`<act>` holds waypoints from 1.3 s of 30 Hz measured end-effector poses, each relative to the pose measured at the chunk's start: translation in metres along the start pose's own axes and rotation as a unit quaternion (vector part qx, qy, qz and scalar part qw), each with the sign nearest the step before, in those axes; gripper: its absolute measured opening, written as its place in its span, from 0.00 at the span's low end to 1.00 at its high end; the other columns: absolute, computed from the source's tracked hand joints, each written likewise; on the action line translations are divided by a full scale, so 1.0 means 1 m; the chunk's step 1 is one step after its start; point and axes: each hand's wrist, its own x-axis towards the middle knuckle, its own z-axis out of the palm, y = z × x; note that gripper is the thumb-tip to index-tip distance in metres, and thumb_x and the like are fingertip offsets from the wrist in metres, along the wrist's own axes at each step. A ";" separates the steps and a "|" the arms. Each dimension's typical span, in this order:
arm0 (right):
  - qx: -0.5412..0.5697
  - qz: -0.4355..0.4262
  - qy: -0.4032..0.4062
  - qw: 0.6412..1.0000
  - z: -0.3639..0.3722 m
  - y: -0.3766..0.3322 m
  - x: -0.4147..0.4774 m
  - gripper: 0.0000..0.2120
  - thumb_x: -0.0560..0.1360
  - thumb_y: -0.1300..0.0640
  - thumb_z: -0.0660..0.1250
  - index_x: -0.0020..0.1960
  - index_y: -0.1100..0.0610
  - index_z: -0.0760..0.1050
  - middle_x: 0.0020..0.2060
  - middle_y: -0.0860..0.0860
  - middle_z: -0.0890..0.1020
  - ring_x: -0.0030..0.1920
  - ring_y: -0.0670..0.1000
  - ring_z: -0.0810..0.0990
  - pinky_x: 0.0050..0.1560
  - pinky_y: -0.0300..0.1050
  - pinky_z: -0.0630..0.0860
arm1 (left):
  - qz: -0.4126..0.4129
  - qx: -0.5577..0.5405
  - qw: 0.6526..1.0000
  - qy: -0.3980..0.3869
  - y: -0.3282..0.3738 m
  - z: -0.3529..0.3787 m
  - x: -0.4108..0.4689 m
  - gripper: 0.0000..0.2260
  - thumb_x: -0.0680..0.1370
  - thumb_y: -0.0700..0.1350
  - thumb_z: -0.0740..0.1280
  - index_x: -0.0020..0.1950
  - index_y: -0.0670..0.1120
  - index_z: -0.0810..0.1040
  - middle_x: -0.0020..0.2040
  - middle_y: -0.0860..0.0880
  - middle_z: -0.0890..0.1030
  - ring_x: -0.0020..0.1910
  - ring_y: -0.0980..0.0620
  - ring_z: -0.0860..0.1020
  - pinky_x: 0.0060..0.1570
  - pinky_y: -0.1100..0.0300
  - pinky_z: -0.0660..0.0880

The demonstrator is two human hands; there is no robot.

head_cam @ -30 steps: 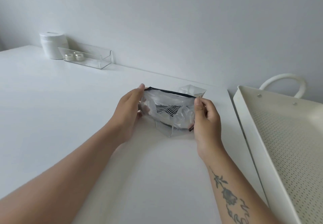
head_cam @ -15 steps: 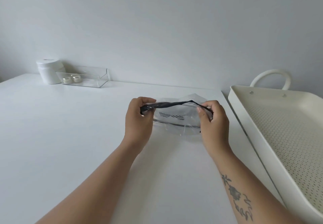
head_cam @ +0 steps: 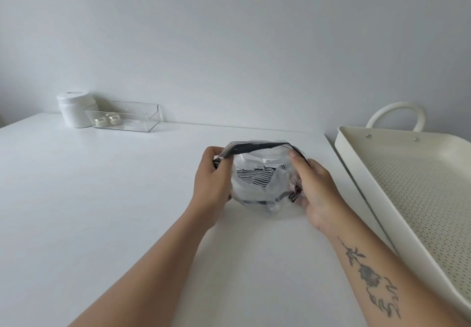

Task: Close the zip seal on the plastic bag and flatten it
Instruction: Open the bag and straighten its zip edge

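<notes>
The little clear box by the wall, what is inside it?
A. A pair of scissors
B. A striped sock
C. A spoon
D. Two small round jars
D: the clear box at the back of the table holds two small round jars side by side at its left end.

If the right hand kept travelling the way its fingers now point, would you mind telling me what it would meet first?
The right hand points up-left across the plastic bag it grips, so it would first press further into the bag. Beyond that, probably the left hand at the opposite end, though depth is unclear.
</notes>
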 end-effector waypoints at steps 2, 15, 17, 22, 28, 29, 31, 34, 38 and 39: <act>0.121 0.048 -0.115 0.985 -0.006 -0.005 0.001 0.16 0.71 0.43 0.72 0.48 0.55 0.78 0.37 0.52 0.78 0.39 0.51 0.75 0.35 0.42 0.74 | -0.030 -0.072 0.997 -0.012 0.004 -0.003 0.001 0.11 0.77 0.54 0.63 0.47 0.46 0.71 0.29 0.48 0.73 0.25 0.49 0.71 0.22 0.59 0.68; 0.221 0.041 -0.218 0.950 -0.012 -0.008 0.007 0.03 0.70 0.56 0.71 0.42 0.54 0.77 0.39 0.51 0.83 0.44 0.52 0.84 0.45 0.44 0.81 | -0.026 -0.229 0.972 -0.053 0.013 -0.022 0.011 0.04 0.77 0.43 0.69 0.50 0.46 0.75 0.33 0.50 0.76 0.33 0.49 0.79 0.38 0.59 0.76; 0.159 0.043 -0.188 0.968 -0.012 -0.003 0.008 0.06 0.68 0.57 0.73 0.41 0.55 0.77 0.35 0.52 0.83 0.39 0.51 0.84 0.40 0.43 0.81 | -0.018 -0.182 0.982 -0.037 0.009 -0.020 0.010 0.05 0.77 0.40 0.67 0.42 0.46 0.74 0.32 0.51 0.77 0.31 0.50 0.79 0.39 0.58 0.75; 0.019 -0.006 -0.008 1.000 -0.008 0.008 0.013 0.08 0.74 0.61 0.71 0.42 0.60 0.71 0.37 0.58 0.80 0.34 0.54 0.85 0.32 0.42 0.80 | -0.015 -0.010 0.999 0.049 -0.005 -0.011 0.010 0.03 0.72 0.40 0.63 0.41 0.44 0.69 0.32 0.46 0.83 0.36 0.49 0.85 0.40 0.54 0.77; -0.099 -0.075 0.105 0.987 0.005 0.017 0.006 0.11 0.73 0.65 0.59 0.37 0.54 0.60 0.33 0.54 0.71 0.26 0.54 0.83 0.25 0.45 0.78 | -0.017 0.152 0.978 0.140 -0.016 -0.004 0.010 0.06 0.71 0.48 0.61 0.41 0.48 0.65 0.39 0.48 0.77 0.34 0.48 0.83 0.29 0.58 0.69; -0.110 -0.089 0.109 0.984 0.007 0.018 0.005 0.11 0.73 0.65 0.59 0.36 0.54 0.60 0.33 0.53 0.71 0.25 0.52 0.82 0.23 0.44 0.77 | -0.005 0.162 0.976 0.148 -0.016 -0.004 0.010 0.05 0.72 0.48 0.61 0.43 0.50 0.65 0.38 0.51 0.76 0.35 0.46 0.83 0.28 0.58 0.70; -0.124 -0.116 0.091 0.981 0.009 0.018 0.005 0.10 0.74 0.63 0.63 0.39 0.53 0.63 0.35 0.53 0.73 0.27 0.51 0.81 0.23 0.41 0.75 | 0.017 0.163 0.973 0.161 -0.015 -0.005 0.010 0.10 0.72 0.48 0.61 0.50 0.51 0.64 0.34 0.54 0.74 0.32 0.49 0.80 0.28 0.57 0.71; -0.134 -0.118 0.021 0.984 0.004 0.015 0.004 0.12 0.73 0.52 0.71 0.50 0.46 0.68 0.43 0.51 0.75 0.40 0.52 0.81 0.28 0.40 0.78 | 0.050 0.173 0.969 0.167 -0.013 -0.010 0.010 0.19 0.72 0.51 0.64 0.59 0.57 0.59 0.35 0.55 0.73 0.32 0.57 0.76 0.29 0.57 0.71; -0.146 -0.159 0.015 0.976 0.001 0.010 0.005 0.10 0.73 0.43 0.69 0.53 0.40 0.73 0.44 0.49 0.77 0.39 0.51 0.80 0.29 0.38 0.78 | 0.052 0.169 0.972 0.155 -0.012 -0.015 0.015 0.10 0.75 0.59 0.64 0.53 0.60 0.67 0.43 0.56 0.76 0.39 0.49 0.81 0.30 0.58 0.70; -0.153 -0.180 0.019 0.971 0.001 0.010 0.006 0.09 0.74 0.44 0.68 0.53 0.40 0.74 0.43 0.49 0.77 0.37 0.50 0.79 0.29 0.38 0.78 | 0.055 0.167 0.971 0.160 -0.012 -0.017 0.016 0.06 0.76 0.58 0.64 0.49 0.60 0.68 0.41 0.56 0.77 0.37 0.47 0.82 0.29 0.59 0.70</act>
